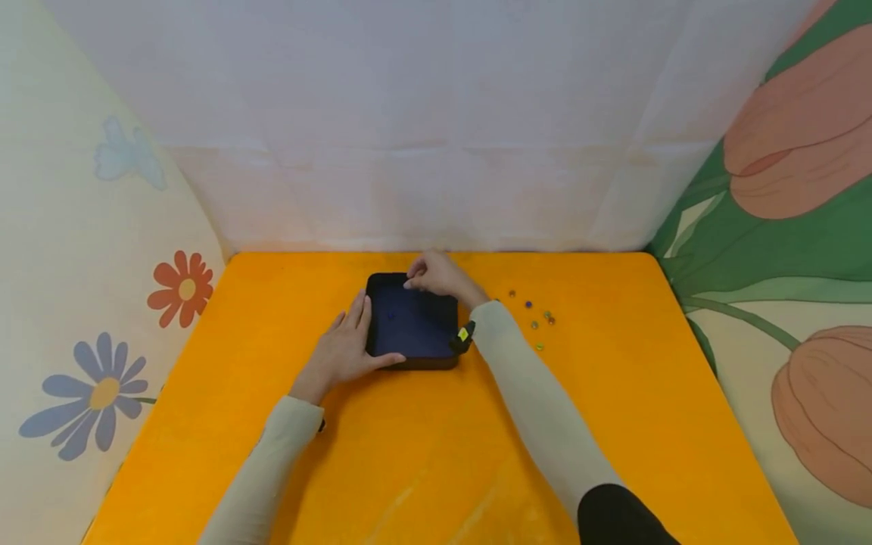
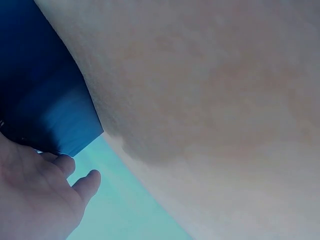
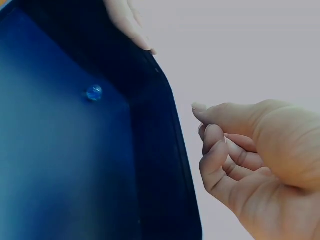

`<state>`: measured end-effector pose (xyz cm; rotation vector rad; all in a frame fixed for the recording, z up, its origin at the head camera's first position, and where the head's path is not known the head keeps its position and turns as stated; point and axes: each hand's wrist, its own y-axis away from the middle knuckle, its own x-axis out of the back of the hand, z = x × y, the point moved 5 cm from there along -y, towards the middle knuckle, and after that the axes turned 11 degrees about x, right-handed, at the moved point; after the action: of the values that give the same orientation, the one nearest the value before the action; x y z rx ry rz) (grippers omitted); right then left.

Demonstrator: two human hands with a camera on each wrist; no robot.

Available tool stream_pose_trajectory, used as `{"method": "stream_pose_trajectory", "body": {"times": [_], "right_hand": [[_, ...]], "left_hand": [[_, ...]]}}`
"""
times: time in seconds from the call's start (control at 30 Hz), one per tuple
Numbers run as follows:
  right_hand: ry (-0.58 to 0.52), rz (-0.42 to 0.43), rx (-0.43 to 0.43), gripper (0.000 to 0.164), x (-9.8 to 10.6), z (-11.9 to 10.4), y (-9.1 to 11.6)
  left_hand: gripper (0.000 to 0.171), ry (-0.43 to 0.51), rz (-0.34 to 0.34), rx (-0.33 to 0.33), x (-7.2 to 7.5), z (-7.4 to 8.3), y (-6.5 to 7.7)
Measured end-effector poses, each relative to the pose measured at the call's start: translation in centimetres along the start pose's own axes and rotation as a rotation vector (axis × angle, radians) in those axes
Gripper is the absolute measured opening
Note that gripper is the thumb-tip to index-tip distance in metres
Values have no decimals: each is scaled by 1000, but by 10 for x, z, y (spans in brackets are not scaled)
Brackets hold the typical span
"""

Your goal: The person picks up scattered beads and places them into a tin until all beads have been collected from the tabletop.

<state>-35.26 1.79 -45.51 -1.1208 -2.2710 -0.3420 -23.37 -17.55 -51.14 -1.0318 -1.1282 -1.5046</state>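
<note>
A dark rectangular tray [image 1: 425, 362] with raised walls sits on the orange table. My left hand [image 1: 347, 352] rests at its near left corner, fingers fairly straight along the left side, thumb across the near rim. One small clear-blue marble [image 3: 94, 92] lies on the tray's floor. Over the far part of the tray is my right hand [image 1: 439, 274], its fingers curled and the thumb close to the index finger. No object shows between those fingertips in the right wrist view. My own forearm or skin fills most of the left wrist view.
Several small marbles [image 1: 534, 325] of different colours lie loose on the table [image 1: 409, 454], to the right of the tray. A pale cloth wall [image 1: 436, 151] rises behind the table's far edge. Flower-printed cloths [image 1: 102, 393] hang at both sides.
</note>
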Motion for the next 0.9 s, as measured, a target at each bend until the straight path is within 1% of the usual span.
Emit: {"method": "stream_pose_trajectory", "body": {"times": [0.23, 0.33, 0.47, 0.63, 0.77, 0.9], "right_hand": [[-4, 27, 15, 31, 13, 2, 9], [0, 36, 15, 29, 17, 3, 16], [11, 59, 13, 27, 19, 3, 30], [26, 74, 22, 30, 22, 5, 50], [38, 86, 32, 30, 24, 5, 63], [39, 115, 26, 29, 27, 5, 75]], "left_hand": [[140, 2, -1, 9, -1, -2, -6], [140, -3, 5, 5, 0, -2, -6], [140, -4, 6, -2, 1, -1, -4], [142, 0, -6, 5, -2, -1, -1], [143, -1, 2, 4, -4, -1, 0], [142, 5, 9, 9, -3, -1, -1]]}}
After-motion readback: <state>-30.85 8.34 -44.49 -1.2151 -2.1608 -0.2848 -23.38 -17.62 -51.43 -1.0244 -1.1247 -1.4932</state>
